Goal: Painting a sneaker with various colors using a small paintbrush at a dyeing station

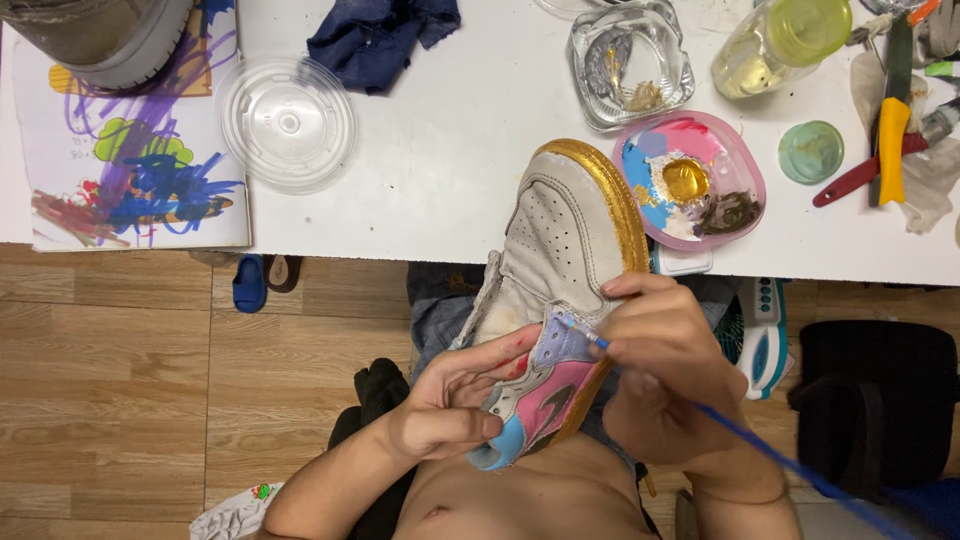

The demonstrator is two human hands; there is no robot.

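At far left on the white worktop point(450, 170): a sheet of paper scribbled with purple, blue and green marks point(130, 150), then a clear round plastic lid point(287, 122) and a crumpled dark blue cloth point(380, 35). Below the edge, over the lap: left hand point(450, 400) cupped around the heel end of a white perforated leather sneaker with a gold-painted sole edge and pink, lilac and blue panels point(560, 290), fingers closed on it, thumb across the blue heel. Long axis running from heel near the body up to toe resting against the worktop edge. Immediately right, touching the lilac panel: right hand point(665, 365) pinched shut on a thin blue-handled paintbrush point(700, 405), bristle tip at the panel, handle trailing toward lower right, wrist bent inward. Just beyond the toe: a pink round palette with gold paint point(690, 180). Farther right: a yellow-lidded jar point(785, 45).
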